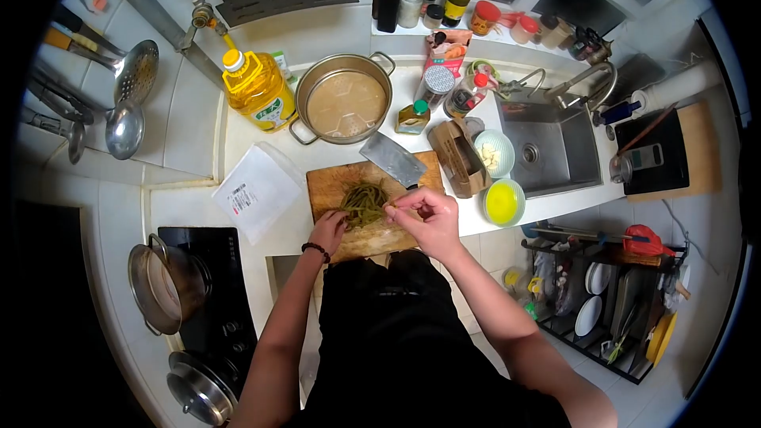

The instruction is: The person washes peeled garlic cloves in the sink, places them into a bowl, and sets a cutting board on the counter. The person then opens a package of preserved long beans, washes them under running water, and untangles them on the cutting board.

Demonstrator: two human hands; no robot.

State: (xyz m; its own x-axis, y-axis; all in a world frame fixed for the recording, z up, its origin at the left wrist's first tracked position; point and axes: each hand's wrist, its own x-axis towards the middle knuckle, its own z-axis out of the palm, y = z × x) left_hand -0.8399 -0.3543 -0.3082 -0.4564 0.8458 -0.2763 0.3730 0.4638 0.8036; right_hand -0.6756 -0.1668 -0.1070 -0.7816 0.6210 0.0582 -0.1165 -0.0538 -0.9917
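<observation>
A heap of long, dark green strands [365,203], perhaps kelp strips or thin beans, lies on the wooden cutting board [325,182]. My left hand [327,230], with a dark beaded bracelet at the wrist, has its fingers curled together against the heap's lower left edge. At the heap's right side, my right hand [429,219] pinches thumb and forefinger together on what looks like a strand end. A cleaver [392,160] lies flat across the board's far edge, its blade towards the back and its dark handle close to my right hand.
Behind the board stand a pot of cloudy liquid [346,103] and an oil jug [258,91]. A white packet [258,190] lies left. Rightward are a brown carton [458,157], a bowl of yellow liquid [504,202], a bowl of pale pieces [493,152] and the sink [583,139].
</observation>
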